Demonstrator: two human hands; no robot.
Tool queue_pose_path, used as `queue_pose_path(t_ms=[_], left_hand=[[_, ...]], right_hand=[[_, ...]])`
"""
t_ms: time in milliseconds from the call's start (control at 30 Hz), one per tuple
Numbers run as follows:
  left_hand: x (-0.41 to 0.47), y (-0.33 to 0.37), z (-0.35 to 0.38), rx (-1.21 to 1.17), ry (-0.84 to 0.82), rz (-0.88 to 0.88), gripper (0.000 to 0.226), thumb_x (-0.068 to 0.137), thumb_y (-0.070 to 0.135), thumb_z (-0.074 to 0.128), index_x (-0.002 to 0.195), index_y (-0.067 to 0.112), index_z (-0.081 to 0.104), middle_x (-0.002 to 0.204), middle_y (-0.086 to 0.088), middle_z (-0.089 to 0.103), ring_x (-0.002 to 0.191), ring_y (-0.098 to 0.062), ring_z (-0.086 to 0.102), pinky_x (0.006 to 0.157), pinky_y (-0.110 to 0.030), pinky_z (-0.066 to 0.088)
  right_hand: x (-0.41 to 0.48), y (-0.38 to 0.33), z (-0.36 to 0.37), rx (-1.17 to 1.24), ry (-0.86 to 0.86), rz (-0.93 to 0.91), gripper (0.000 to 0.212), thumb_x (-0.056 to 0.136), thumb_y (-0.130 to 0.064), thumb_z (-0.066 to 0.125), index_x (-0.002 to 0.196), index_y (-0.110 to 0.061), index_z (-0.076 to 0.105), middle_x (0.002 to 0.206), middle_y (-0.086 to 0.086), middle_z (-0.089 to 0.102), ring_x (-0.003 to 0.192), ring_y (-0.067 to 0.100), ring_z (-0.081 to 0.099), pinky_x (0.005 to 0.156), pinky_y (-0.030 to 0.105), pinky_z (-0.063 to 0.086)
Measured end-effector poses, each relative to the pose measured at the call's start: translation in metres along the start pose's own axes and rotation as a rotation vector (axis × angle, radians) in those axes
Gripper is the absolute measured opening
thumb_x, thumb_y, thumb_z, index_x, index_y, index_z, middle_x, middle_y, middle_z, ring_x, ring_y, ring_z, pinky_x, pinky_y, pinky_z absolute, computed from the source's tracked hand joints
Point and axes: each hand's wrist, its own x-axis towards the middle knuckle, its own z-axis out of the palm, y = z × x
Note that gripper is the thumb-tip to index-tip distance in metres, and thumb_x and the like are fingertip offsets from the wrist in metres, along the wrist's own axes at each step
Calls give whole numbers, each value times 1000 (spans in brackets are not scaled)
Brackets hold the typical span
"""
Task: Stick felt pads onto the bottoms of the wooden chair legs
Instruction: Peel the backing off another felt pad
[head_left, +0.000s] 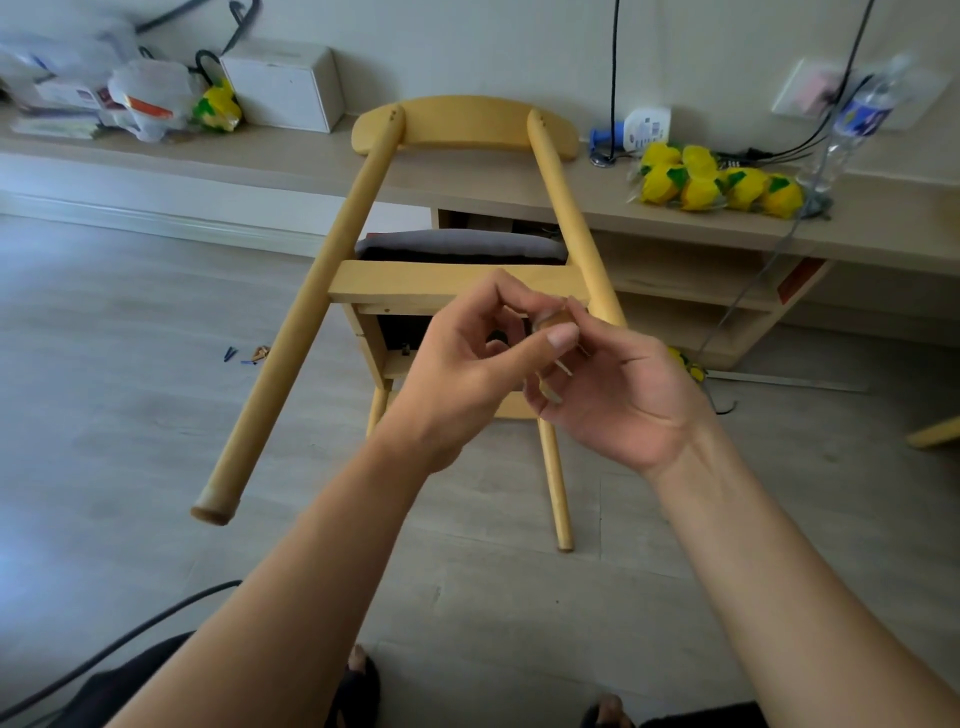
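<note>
1. felt pad (551, 319), small, round and brown, is pinched between the fingertips of both hands, in the air in front of the chair's underside.
2. left hand (467, 358) has its fingers curled and its thumb pressed on the pad.
3. right hand (623, 395) is cupped, with its fingers bent round the pad from the other side. a pale sliver shows against its palm, but i cannot tell what it is.
4. wooden chair (447, 283) is tipped over with its backrest leaning on a low bench (311, 171) and its legs pointing toward the camera.
5. left long leg (291, 332) ends in the air, unblocked. the hands hide the end of the right long leg (563, 208).
6. grey cushion (460, 244) shows under the seat frame.
7. on the bench are yellow packets (717, 187), a water bottle (857, 119), a white box (283, 85) and hanging black cables (614, 78).
8. small blue bits (231, 355) lie on the floor, left of the chair.
</note>
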Motion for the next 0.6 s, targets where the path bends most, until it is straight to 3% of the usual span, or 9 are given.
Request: queue_pose_path(t_ms=[100, 267, 400, 500, 600], left_hand=[[1, 4, -7, -218, -123, -66, 15, 94, 5, 66, 108, 4, 60, 93, 2, 66, 82, -10, 64, 67, -19, 51], [2, -5, -6, -245, -124, -162, 35, 86, 8, 75, 119, 20, 72, 94, -5, 62, 90, -34, 54, 74, -41, 45], [3, -5, -5, -305, -98, -240, 32, 83, 9, 81, 112, 20, 72, 74, 2, 58, 68, -16, 52, 56, -20, 42], [5, 0, -13, -263, -158, -301, 45, 83, 4, 78, 125, 12, 64, 68, 2, 55, 55, -8, 50, 48, -19, 37], [5, 5, -23, -172, -180, -403, 54, 78, 10, 83, 129, 7, 65, 68, 0, 58, 51, -8, 46, 45, -20, 34]], right_hand=[[-2, 0, 0, 0, -84, -15, 15, 89, -27, 67, 88, -17, 79, 94, -1, 74, 103, 15, 61, 93, 34, 42], [2, 2, -5, 28, -107, -36, 16, 93, -26, 62, 98, -12, 69, 91, 2, 70, 102, 18, 60, 97, 36, 39], [3, 3, -8, -58, -142, -58, 14, 94, -26, 60, 95, -13, 63, 88, 1, 67, 94, 15, 61, 92, 35, 39], [0, -4, -8, -203, -138, -130, 12, 94, -19, 60, 89, -9, 58, 83, 5, 66, 84, 16, 62, 86, 35, 43], [-3, -10, -9, -410, -78, -255, 10, 90, -16, 65, 85, -11, 58, 87, 7, 70, 89, 19, 67, 84, 36, 53]])
